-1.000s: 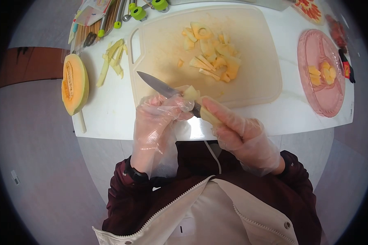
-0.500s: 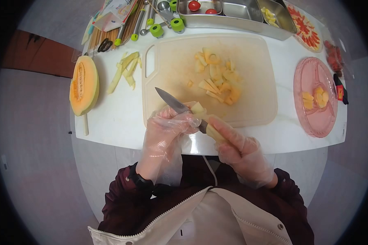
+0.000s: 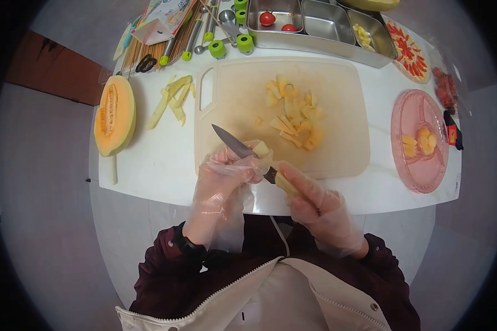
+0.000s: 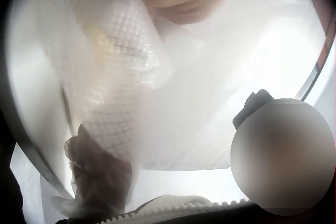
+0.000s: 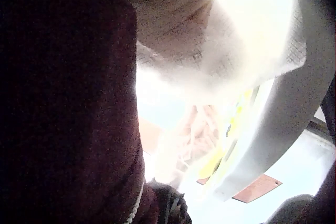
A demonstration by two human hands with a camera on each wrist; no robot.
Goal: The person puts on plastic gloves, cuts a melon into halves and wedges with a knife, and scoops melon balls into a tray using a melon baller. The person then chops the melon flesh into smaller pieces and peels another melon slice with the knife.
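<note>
Both hands wear clear plastic gloves and meet above the near edge of the cutting board. My right hand grips the pale handle of a knife, its blade pointing up and left across the left hand. A small pale melon piece is pinched in my left hand, right against the blade; the fingers partly hide it. Cut melon pieces lie heaped on the board. Both wrist views are blurred and washed out by glove plastic.
Left of the board lie a melon half and peel strips. To the right stands a pink divided plate with melon pieces. Behind are a steel container with tomatoes, green-capped tools, skewers and a plate of red slices.
The head view has tilted up, bringing the steel container into sight. Both hands keep their hold on the knife and melon piece, with only slight movement.
</note>
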